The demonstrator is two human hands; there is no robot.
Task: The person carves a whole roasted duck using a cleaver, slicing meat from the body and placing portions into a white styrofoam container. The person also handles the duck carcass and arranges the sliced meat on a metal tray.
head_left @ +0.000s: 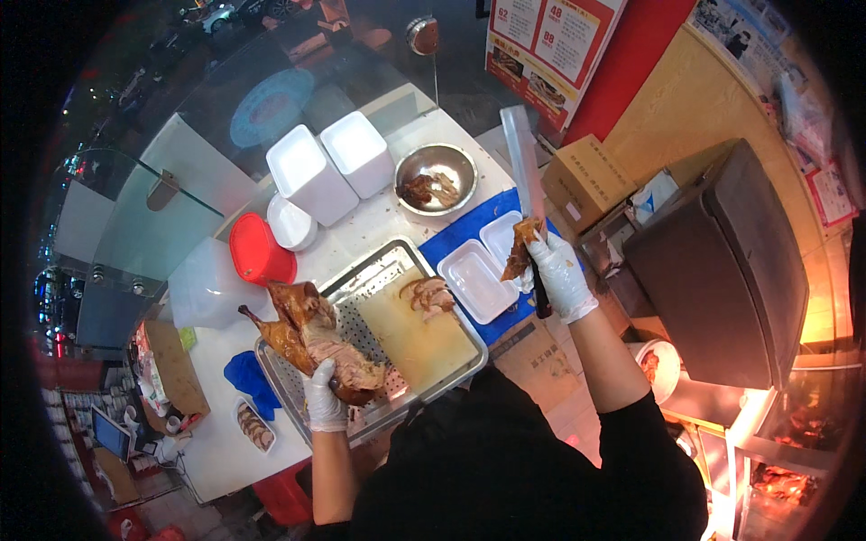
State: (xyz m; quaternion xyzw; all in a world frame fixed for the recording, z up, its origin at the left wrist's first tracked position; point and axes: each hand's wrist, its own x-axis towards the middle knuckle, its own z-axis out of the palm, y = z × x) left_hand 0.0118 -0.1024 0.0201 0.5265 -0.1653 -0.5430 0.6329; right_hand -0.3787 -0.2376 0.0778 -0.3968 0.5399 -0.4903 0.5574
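My left hand (326, 399), in a clear plastic glove, holds a partly carved roast duck (318, 338) over the left part of a perforated metal tray (399, 245). My gloved right hand (558, 274) grips the black handle of a long-bladed knife (519, 155), blade pointing away from me, together with a browned piece of roast meat (521, 250). In the tray lies a pale cutting board (419, 345) with sliced meat (428, 296) at its far right. Two white plastic containers, a nearer one (477, 280) and a farther one (499, 233), sit on a blue cloth (446, 237).
Behind the tray stand a steel bowl (436, 179) with meat pieces, stacked white containers (314, 176) and a red container (260, 249). A small tray of slices (255, 425) lies left, beside a blue cloth. A cardboard box (585, 179) and dark cabinet (717, 264) stand right.
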